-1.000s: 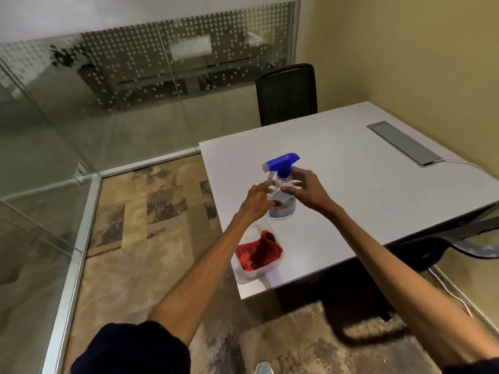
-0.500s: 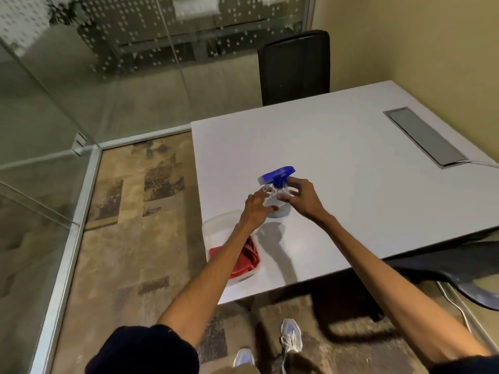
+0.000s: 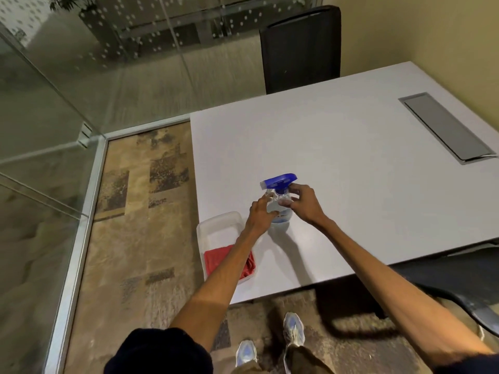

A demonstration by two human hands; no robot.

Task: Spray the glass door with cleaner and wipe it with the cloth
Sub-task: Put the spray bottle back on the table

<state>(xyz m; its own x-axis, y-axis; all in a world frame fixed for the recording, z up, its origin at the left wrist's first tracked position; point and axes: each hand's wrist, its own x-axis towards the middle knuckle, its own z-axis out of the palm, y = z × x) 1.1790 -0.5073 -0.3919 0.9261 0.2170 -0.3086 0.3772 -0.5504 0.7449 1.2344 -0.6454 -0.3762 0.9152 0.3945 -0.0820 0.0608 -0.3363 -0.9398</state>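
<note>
Red cloth (image 3: 216, 259) is lying in the white tray (image 3: 216, 222) under the left forearm, while the left hand (image 3: 260, 211) and right hand (image 3: 305, 203) are both clasping the upright spray bottle (image 3: 279, 201), blue nozzle (image 3: 278, 180) pointing left toward the glass door (image 3: 40, 109).

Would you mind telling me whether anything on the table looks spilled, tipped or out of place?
Nothing stands out. The spray bottle stands upright on the white table between both hands, the left hand and right hand, with no liquid visible around it. The red cloth lies inside its white tray.
</note>
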